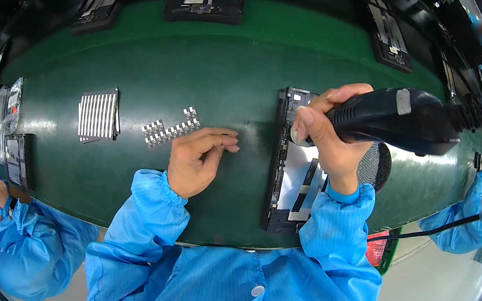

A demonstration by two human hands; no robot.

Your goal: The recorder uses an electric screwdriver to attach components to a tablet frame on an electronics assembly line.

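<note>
My right hand (336, 151) is closed around a black handheld tool (400, 118), fingers wrapped on its narrower end and thumb in front. The tool is of smooth hard plastic, rounded like a swollen handle, with ribbed lines near my fingers and a pale patch on top. Its long axis lies almost across my view: the gripped end points left, above the black flat device (276, 185), and the thick end points right, where a ridged cable (476, 119) goes out. My fingers cover the gripped end, so I cannot make out its tip.

The device lies on the green table (227, 209), its long side running away from me. Its frame is dark and matte, with shiny silver sheets inside; my right hand and sleeve (338, 224) hide a part of it. Behind my wrist there is a round black thing (376, 168) with a grainy texture, partly covered.

My left hand (193, 159) is bent loosely, fingertips toward the right; I cannot tell if thumb and fingers touch. Just beside it are thin sheets with small white rectangles (171, 129), and farther left a stack of striped sheets (98, 114).
</note>
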